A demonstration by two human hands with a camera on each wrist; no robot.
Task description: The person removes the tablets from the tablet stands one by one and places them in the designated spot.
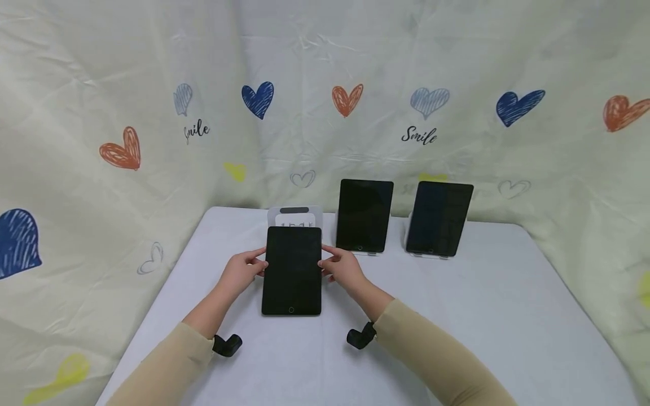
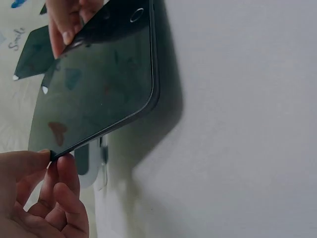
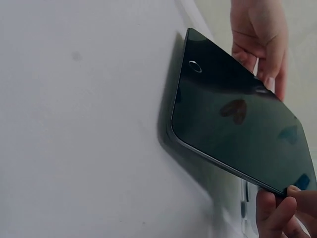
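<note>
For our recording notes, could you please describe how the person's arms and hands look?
The left sleeve and right sleeve are plain beige. The left wrist camera and right wrist camera are small and black, with no cable showing. The left hand and right hand wear no gloves.

The held tablet [image 1: 291, 270] hides the white stand's [image 1: 294, 210] lower part; the head view's bottom edge crops both sleeves [image 1: 162, 363].

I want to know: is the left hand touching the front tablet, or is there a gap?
Touching. The left wrist view shows it plainly: the left hand pinches the front tablet at its edge, between thumb and fingers.
</note>
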